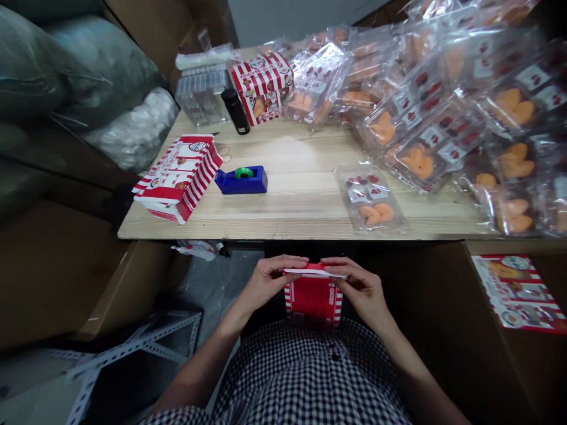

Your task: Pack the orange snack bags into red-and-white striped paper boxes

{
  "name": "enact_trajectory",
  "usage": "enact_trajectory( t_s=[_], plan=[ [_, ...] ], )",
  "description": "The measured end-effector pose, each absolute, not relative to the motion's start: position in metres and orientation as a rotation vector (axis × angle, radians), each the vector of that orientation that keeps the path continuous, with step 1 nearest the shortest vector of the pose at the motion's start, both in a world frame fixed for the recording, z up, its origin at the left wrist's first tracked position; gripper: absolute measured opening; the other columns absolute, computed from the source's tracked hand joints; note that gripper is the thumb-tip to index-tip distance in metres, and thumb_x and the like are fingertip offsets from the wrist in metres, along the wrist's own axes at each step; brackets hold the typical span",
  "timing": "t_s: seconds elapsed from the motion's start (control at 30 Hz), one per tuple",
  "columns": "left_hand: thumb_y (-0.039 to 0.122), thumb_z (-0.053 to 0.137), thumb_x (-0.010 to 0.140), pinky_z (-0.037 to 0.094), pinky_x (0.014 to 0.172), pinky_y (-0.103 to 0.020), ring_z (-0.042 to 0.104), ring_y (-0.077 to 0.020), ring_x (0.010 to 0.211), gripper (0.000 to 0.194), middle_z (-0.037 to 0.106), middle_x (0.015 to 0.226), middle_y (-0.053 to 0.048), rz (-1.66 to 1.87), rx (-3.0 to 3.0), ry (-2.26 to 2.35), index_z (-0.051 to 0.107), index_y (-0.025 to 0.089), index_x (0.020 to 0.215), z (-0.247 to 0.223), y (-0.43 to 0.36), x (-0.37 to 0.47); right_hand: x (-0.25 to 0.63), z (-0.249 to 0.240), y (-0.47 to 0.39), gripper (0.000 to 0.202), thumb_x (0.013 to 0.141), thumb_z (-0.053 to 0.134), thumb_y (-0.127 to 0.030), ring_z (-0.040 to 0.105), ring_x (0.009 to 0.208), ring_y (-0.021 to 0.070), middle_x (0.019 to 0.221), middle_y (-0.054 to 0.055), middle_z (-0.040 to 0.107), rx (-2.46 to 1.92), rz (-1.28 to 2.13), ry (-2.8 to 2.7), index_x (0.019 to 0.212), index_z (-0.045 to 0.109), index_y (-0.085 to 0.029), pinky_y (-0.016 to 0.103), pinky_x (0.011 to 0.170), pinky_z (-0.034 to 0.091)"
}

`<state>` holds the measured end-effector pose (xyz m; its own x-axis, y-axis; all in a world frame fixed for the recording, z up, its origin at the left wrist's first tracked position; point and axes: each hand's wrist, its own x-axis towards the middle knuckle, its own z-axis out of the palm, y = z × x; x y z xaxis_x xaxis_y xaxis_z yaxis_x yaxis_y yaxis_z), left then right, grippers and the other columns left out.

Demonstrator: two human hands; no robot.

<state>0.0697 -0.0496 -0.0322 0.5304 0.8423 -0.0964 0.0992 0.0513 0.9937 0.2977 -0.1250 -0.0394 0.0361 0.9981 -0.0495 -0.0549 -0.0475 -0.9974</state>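
Below the table's front edge, close to my body, I hold a red and white printed cardboard box (pixel 313 300) by its upper end. My left hand (pixel 271 278) pinches the left corner of the top flap, thumb below and fingers above. On the right corner, my right hand (pixel 361 286) grips in the same way. A white edge of the flap shows between the hands. Nearest on the table is a clear plastic pack (pixel 371 198) holding orange cookie-like pieces and small red and white packets. The inside of the box is hidden.
A blue tape dispenser (pixel 243 180) and a striped box (pixel 177 174) lie on the wooden table (pixel 301 206). Behind them stand a black bottle (pixel 236 111) and another striped box (pixel 264 88). Many clear packs (pixel 416 159) are heaped at right. A flat printed card (pixel 518 289) lies lower right.
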Motion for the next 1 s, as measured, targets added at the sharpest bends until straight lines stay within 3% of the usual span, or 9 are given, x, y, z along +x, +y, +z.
enact_trajectory(
  t_s=[0.17,0.33,0.47,0.67,1.0],
  plan=[
    [0.025,0.067,0.088,0.050,0.101,-0.038,0.070,-0.0244,0.110,0.018,0.076,0.114,-0.011,0.700,1.413,0.876,0.081,0.022,0.100,-0.038,-0.045,0.073,0.306,-0.047,-0.121,0.015,0.094,0.067,-0.030,0.066,0.113,0.0272,0.118,0.007,0.073,-1.209,1.263,-1.116,0.099,0.080,-0.030,0.044,0.097,0.051],
    [0.028,0.064,0.092,0.050,0.102,-0.038,0.064,-0.0251,0.122,0.028,0.069,0.131,-0.011,0.476,1.476,0.724,0.075,0.024,0.118,-0.017,-0.030,0.065,0.320,-0.029,-0.111,0.018,0.090,0.072,-0.035,0.064,0.118,0.0282,0.125,0.008,0.071,-1.185,1.368,-1.267,0.105,0.079,-0.029,0.047,0.100,0.049],
    [0.029,0.061,0.094,0.051,0.099,-0.039,0.069,-0.0240,0.113,0.024,0.073,0.124,-0.011,0.386,1.607,0.669,0.077,0.025,0.111,0.005,-0.018,0.066,0.325,-0.004,-0.101,0.018,0.094,0.066,-0.036,0.068,0.109,0.0265,0.120,0.008,0.073,-1.225,1.431,-1.371,0.093,0.080,-0.025,0.044,0.096,0.051],
    [0.027,0.067,0.090,0.052,0.095,-0.039,0.070,-0.0245,0.110,0.035,0.074,0.122,-0.008,0.283,1.652,0.654,0.070,0.029,0.125,0.012,0.000,0.074,0.330,-0.004,-0.082,0.027,0.090,0.070,-0.036,0.070,0.106,0.0270,0.115,0.007,0.076,-1.247,1.579,-1.414,0.114,0.076,-0.026,0.045,0.093,0.054],
    [0.029,0.065,0.091,0.052,0.073,-0.028,0.073,-0.0203,0.083,0.024,0.080,0.101,-0.006,0.345,1.716,0.738,0.077,0.029,0.112,0.001,0.001,0.078,0.329,-0.014,-0.068,0.022,0.089,0.070,-0.037,0.074,0.092,0.0240,0.100,0.004,0.080,-1.231,1.611,-1.396,0.105,0.079,-0.026,0.040,0.085,0.057]
  ],
)
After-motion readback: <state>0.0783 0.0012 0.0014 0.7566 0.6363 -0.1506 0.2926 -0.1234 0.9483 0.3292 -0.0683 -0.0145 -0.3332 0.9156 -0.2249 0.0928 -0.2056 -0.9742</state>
